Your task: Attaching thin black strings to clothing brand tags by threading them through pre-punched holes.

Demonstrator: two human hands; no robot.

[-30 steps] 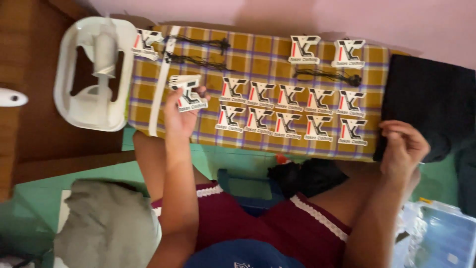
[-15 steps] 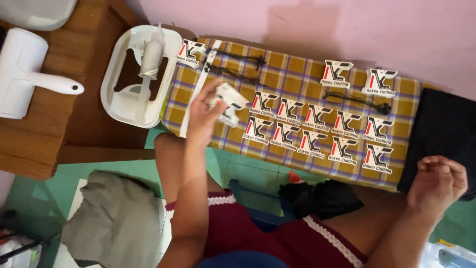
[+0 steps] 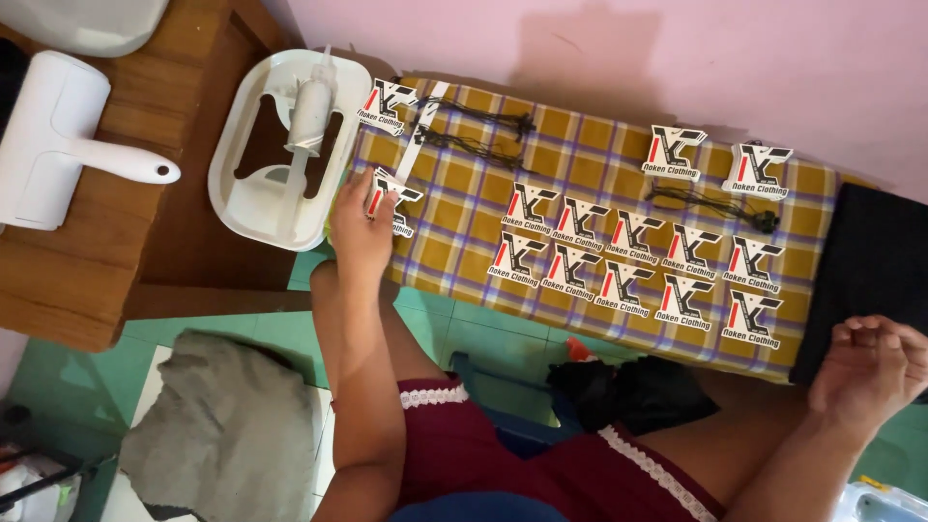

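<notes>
— Tag [image 3: 391, 198], white die-cut card with red and black print: where is it?
— Pinched in the left hand [image 3: 362, 227] at the left end of the checked cloth [image 3: 464, 242], lower than half a second ago.
— And the right hand [image 3: 870, 367]?
— Loosely curled, holding nothing, off the cloth's right end, lower than before.
— What's around?
— Two rows of tags [image 3: 628, 261] on the cloth, black strings [image 3: 474, 135], a white tray [image 3: 261, 193] on the wooden table [image 3: 97, 271], a pink wall [image 3: 628, 58].
</notes>
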